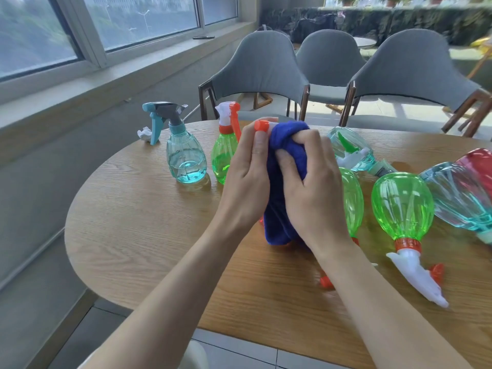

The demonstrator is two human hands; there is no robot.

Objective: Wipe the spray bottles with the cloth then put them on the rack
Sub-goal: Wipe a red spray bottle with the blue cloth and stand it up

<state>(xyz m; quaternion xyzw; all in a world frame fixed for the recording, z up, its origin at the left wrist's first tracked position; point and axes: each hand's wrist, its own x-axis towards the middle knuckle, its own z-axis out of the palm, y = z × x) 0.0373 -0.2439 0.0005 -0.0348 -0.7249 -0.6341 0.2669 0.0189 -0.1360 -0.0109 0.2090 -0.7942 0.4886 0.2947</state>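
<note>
**Bottle mid-wipe in both grips; rack not in view**

The wooden counter (133, 235) fills the frame, w/ grey chairs (263, 67) set behind its far edge.

Above the counter's middle, the left grip (247, 177) and right grip (311, 187) are held side by side, touching. The right grip is clamped on the blue cloth (287, 145), fingers curled into its top fold. The left grip is closed round the held bottle (259, 126), thumb laid up along it. Only its orange nozzle tip is seen; the rest is wrapped in the cloth.

Key relation: the held bottle's long axis is judged to run from the nozzle, up and away from the person, down toward the near edge, between the two grips. The wipe can thus be run along that axis by the right grip while the left steadies it.

To the right, lying on their sides: a green bottle (402, 206) w/ white trigger toward the near edge, a teal bottle (458, 198), a red bottle (479, 161) at the frame edge, plus others partly hidden. To the left, upright: a blue-tinted bottle (186, 158) and a small green bottle (223, 158). A crumpled white scrap (144, 134) lies near the far-left edge.

No brand, label or writing can be read.
</note>
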